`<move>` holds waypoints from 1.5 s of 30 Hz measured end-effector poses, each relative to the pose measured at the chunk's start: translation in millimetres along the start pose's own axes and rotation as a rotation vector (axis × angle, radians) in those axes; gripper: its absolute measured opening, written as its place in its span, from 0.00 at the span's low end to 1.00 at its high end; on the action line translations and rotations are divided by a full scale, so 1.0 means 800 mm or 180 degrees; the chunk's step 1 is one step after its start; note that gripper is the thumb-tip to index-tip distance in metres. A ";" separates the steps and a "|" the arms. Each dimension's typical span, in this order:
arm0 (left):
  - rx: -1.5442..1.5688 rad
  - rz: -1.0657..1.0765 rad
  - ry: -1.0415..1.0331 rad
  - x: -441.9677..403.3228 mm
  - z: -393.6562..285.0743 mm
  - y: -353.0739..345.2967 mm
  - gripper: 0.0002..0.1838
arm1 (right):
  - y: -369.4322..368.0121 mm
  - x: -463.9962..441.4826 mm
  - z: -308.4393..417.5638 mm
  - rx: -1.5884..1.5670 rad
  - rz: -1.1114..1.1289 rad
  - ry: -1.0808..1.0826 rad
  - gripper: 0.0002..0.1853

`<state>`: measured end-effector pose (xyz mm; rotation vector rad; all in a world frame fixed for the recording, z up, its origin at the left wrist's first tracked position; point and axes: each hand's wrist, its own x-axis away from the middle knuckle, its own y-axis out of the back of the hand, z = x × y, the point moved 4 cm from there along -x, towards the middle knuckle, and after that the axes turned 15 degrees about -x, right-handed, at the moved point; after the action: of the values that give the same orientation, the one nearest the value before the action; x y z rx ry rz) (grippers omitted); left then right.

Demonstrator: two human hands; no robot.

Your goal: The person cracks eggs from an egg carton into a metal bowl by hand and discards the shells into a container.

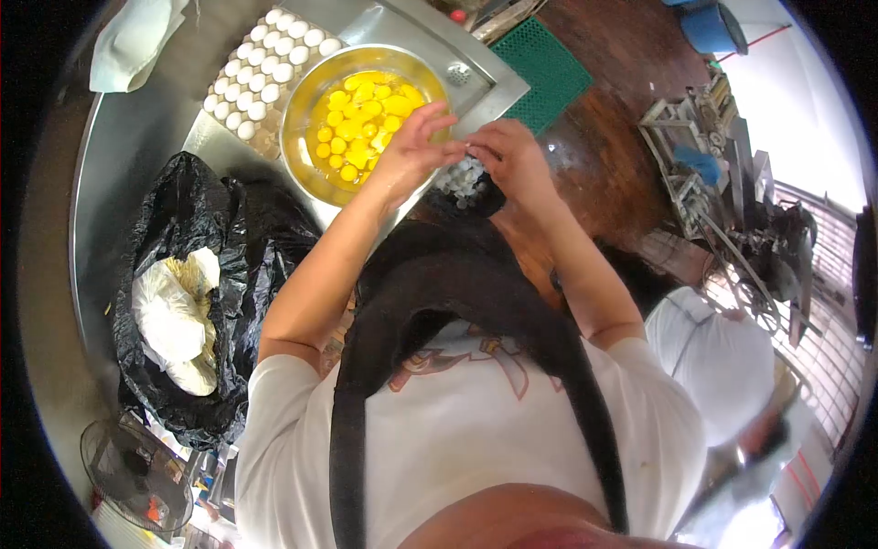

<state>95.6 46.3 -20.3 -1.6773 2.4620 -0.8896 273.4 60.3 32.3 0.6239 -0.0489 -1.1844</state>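
Nearest in the head view are the person's white shirt point(494, 425) and the 2 black straps of an apron point(439, 274). Beyond them, both hands are up at the right side of a wide metal bowl point(294, 137) full of cracked eggs point(366, 119), lots of round yellow yolks in clear white. The left hand point(416, 151) is open, fingers spread, over the bowl's right rim. The right hand point(514, 157) is half closed just beside it, thumb and fingertips drawn together; I can't tell whether there's a bit of shell between them. Below the hands, right of the bowl, broken eggshells point(460, 181) lie in something black. To the bowl's left, whole white eggs point(259, 67) sit in rows on a tray point(265, 140), all on the metal counter point(206, 151). Nearer on the left, a black plastic bag point(247, 220) gapes around a white bag point(169, 316). Far right of the bowl is a green mat point(540, 73), with a blue bucket point(712, 29) farther right. Another person point(713, 361) in white is near on the right.
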 end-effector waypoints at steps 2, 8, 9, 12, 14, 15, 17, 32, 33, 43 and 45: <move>0.0008 0.0198 0.0060 -0.006 0.008 -0.006 0.47 | 0.005 0.011 -0.008 0.0150 0.0012 0.0028 0.07; -0.1479 0.0296 -0.0029 -0.013 0.021 -0.038 0.49 | 0.027 0.054 -0.036 0.0219 -0.0040 -0.0490 0.06; -0.1779 0.0262 -0.0012 -0.012 0.022 -0.042 0.49 | 0.028 0.067 -0.053 0.0336 0.0061 -0.0739 0.06; -0.2492 0.0239 0.0004 -0.011 0.019 -0.051 0.49 | 0.022 0.108 -0.109 0.0597 0.0230 -0.1150 0.06; -0.2685 0.0302 -0.0007 -0.012 0.022 -0.053 0.49 | 0.005 0.133 -0.153 0.0851 0.0312 -0.1214 0.07; -0.2700 0.0315 -0.0044 -0.012 0.025 -0.055 0.49 | -0.005 0.145 -0.178 0.1031 0.0354 -0.1196 0.08; -0.2742 0.0332 -0.0122 -0.011 0.029 -0.054 0.50 | -0.014 0.153 -0.200 0.1208 0.0487 -0.1350 0.10; -0.3358 0.0762 -0.0019 -0.004 0.015 -0.081 0.55 | 0.035 0.067 -0.017 -0.0807 0.0145 -0.1233 0.11; -0.3252 0.0767 -0.0063 -0.004 0.015 -0.081 0.56 | 0.034 0.068 -0.022 -0.0723 0.0224 -0.1269 0.10; -0.3093 0.0832 0.0050 -0.002 0.018 -0.080 0.55 | 0.025 0.072 -0.037 -0.0567 0.0120 -0.1573 0.07; -0.2910 0.0765 0.0056 -0.002 0.023 -0.075 0.55 | 0.025 0.085 -0.060 -0.0514 0.0050 -0.1640 0.07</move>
<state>153.0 24.1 -8.0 -1.4194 3.2233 0.3290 334.0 25.8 -17.4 0.1649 -0.3889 -1.2943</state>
